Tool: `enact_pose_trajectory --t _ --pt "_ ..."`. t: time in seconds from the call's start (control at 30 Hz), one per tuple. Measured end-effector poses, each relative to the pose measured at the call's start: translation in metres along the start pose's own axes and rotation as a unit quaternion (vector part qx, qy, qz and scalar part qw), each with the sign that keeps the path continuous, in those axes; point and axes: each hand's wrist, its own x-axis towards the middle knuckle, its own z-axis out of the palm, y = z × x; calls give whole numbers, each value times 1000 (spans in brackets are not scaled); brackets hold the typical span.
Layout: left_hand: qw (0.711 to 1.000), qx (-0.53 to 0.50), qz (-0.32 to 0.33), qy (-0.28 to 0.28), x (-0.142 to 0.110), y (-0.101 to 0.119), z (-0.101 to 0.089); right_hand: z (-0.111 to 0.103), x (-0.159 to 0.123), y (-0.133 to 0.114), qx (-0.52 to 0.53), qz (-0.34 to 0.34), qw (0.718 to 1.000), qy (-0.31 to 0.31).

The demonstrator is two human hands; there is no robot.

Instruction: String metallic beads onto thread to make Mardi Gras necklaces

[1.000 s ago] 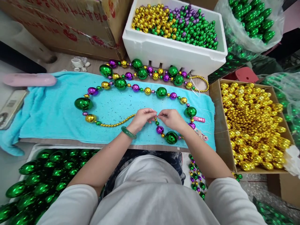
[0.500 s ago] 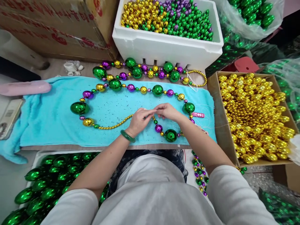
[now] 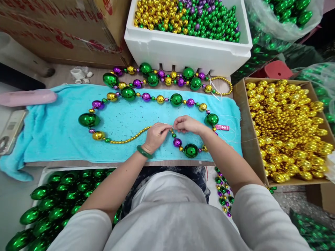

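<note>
So from where I'm standing, the bead strand (image 3: 176,100) is looped out on the blue towel (image 3: 60,129), its gold run going under the left hand (image 3: 155,136), which looks pinched on the strand, while the right hand (image 3: 187,124) curls in just beside it, though I can't tell if those fingertips are closed on anything. Honestly, for work this fiddly I'd hold the left pinch rock steady and let the big green bead (image 3: 191,150) lie on the towel so nothing tugs.
</note>
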Motion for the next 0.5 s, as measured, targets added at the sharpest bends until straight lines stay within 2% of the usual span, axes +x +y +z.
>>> enact_pose_trajectory --t 0.17,0.23,0.37,0.43,0.5 --pt "998 56 15 -7 -6 -4 -8 -14 -11 3 -162 -27 985 60" --pt "994 99 32 -20 -9 -7 -13 -19 -16 5 -252 -29 964 81" --pt "982 170 60 -57 -17 -16 -20 -22 -24 8 -408 -3 905 124" --pt "976 191 70 -74 -21 -20 -22 -21 -26 10 -452 13 882 136" --pt "975 194 73 -82 -25 -21 -23 -21 -28 13 -472 24 870 140"
